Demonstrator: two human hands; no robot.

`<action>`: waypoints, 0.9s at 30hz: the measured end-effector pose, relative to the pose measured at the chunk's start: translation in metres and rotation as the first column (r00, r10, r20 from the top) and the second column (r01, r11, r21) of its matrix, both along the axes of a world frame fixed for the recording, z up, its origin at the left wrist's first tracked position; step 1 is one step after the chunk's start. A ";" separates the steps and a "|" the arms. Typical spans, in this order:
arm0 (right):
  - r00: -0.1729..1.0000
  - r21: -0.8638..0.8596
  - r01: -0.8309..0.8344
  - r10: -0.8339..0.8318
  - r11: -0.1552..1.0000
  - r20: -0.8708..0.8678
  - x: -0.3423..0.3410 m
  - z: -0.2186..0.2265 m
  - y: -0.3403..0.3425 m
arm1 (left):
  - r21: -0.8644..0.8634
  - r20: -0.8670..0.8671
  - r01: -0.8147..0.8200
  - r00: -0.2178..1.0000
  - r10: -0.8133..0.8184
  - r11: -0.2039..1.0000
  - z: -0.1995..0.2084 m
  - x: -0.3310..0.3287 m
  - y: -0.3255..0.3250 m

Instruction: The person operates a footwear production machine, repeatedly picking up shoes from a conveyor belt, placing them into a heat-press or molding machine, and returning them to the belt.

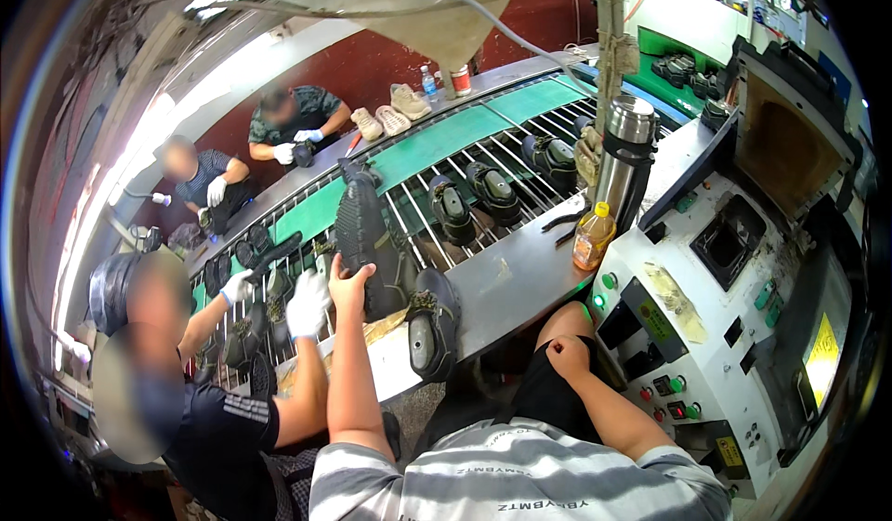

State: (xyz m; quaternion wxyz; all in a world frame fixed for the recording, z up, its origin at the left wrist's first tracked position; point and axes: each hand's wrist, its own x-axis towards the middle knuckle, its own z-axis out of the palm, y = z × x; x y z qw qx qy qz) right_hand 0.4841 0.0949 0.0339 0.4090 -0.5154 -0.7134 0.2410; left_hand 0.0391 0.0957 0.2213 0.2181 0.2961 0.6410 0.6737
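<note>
Grey-and-white striped shirt (520, 479) on me, lettering printed across it. Yellow label (659, 322) on the white machine (634, 259), print too small to read. Plastic bottle (592, 241), amber liquid inside; steel flask (615, 172) beside it, contents hidden. Long black shoe (360, 219) in my left hand (349, 282), fingers closed on its near end. My right hand (569, 357) curled on my thigh (561, 323), nothing seen in it.

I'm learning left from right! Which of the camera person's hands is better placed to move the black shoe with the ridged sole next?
Probably the left hand: it is up at the black shoe, while the right hand rests down on the leg, farther away.
</note>
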 end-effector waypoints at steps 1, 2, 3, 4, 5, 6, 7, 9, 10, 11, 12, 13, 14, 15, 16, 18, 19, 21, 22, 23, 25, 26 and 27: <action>0.999 -0.056 -0.015 0.017 0.998 0.031 0.002 0.002 -0.004 | 0.077 0.143 0.034 0.989 -0.045 0.996 -0.002 0.007 -0.012; 1.000 -0.144 -0.008 0.009 0.990 0.011 0.005 0.004 -0.005 | 0.097 0.316 0.061 0.945 -0.088 0.993 0.013 0.034 -0.025; 1.000 -0.230 -0.018 0.015 0.973 -0.015 0.002 0.007 -0.008 | 0.210 0.454 0.080 0.875 -0.169 0.974 -0.018 0.028 -0.032; 0.999 -0.311 -0.003 -0.008 0.950 -0.033 0.007 0.009 -0.006 | 0.285 0.496 0.161 0.819 -0.289 0.945 -0.020 0.054 -0.042; 0.999 -0.226 0.030 -0.037 0.974 -0.027 0.011 -0.001 -0.003 | 0.407 0.559 0.193 0.720 -0.411 0.893 -0.011 0.089 -0.048; 0.994 -0.346 -0.062 0.026 0.936 -0.108 0.015 0.000 0.001 | 0.576 0.650 0.233 0.449 -0.612 0.783 -0.015 0.110 -0.053; 0.913 -0.465 -0.226 0.019 0.856 -0.407 0.014 0.000 0.008 | 0.649 0.654 0.231 0.318 -0.686 0.725 -0.027 0.131 -0.051; 0.686 -0.443 -0.487 0.015 0.753 -0.728 0.013 0.031 0.021 | 0.708 0.636 0.299 0.122 -0.762 0.640 -0.024 0.177 -0.049; 0.617 -0.372 -0.561 0.073 0.740 -0.784 0.007 0.070 0.018 | 0.716 0.637 0.335 0.048 -0.770 0.613 -0.017 0.201 -0.048; 0.487 -0.285 -0.628 0.081 0.724 -0.870 0.002 0.112 0.011 | 0.722 0.636 0.372 -0.027 -0.771 0.583 -0.009 0.226 -0.046; 0.348 -0.188 -0.675 0.083 0.713 -0.934 0.002 0.141 0.007 | 0.728 0.627 0.435 -0.111 -0.771 0.530 0.006 0.248 -0.042; -0.001 0.102 -0.828 0.181 0.552 -0.984 0.009 0.149 0.013 | 0.690 0.650 0.530 -0.152 -0.745 0.493 0.010 0.261 -0.038; -0.001 0.102 -0.784 0.162 0.612 -0.987 0.012 0.160 0.005 | 0.646 0.671 0.618 -0.182 -0.718 0.447 0.014 0.272 -0.035; 0.004 0.094 -0.731 0.142 0.676 -0.990 0.017 0.168 -0.003 | 0.619 0.531 0.747 -0.170 -0.830 0.242 0.009 0.285 -0.020; 0.009 0.084 -0.677 0.123 0.731 -0.992 0.020 0.177 -0.009 | 0.388 0.461 0.903 -0.017 -0.887 0.184 0.004 0.289 -0.016; -0.301 0.305 -0.639 0.136 0.706 -0.944 0.032 0.223 -0.028 | -0.154 0.145 0.978 0.164 -0.976 0.141 0.022 0.287 -0.008; -0.328 0.216 -0.513 0.043 0.831 -0.944 0.051 0.212 -0.030 | -0.164 0.146 0.971 0.196 -0.970 0.171 0.027 0.293 -0.007; -0.341 0.213 -0.381 0.077 0.900 -0.937 0.096 0.192 -0.031 | -0.173 0.143 0.953 0.275 -0.951 0.250 0.029 0.303 -0.011; -0.315 0.153 -0.292 0.056 0.944 -0.947 0.111 0.189 -0.033 | -0.176 0.107 0.932 0.337 -0.935 0.316 0.005 0.303 -0.006; -0.260 0.187 -0.218 0.128 0.958 -0.957 0.118 0.200 -0.034 | -0.178 0.065 0.901 0.411 -0.909 0.395 -0.036 0.298 0.005; -0.159 0.021 -0.096 0.005 0.995 -0.987 0.156 0.200 -0.024 | -0.215 0.037 0.807 0.570 -0.821 0.551 -0.086 0.293 0.021; -0.091 -0.079 -0.044 -0.083 0.996 -0.992 0.184 0.196 -0.015 | -0.258 0.046 0.735 0.657 -0.752 0.627 -0.100 0.290 0.024; -0.027 -0.146 0.014 -0.146 0.989 -0.989 0.212 0.190 0.001 | -0.304 0.042 0.643 0.746 -0.665 0.703 -0.115 0.282 0.027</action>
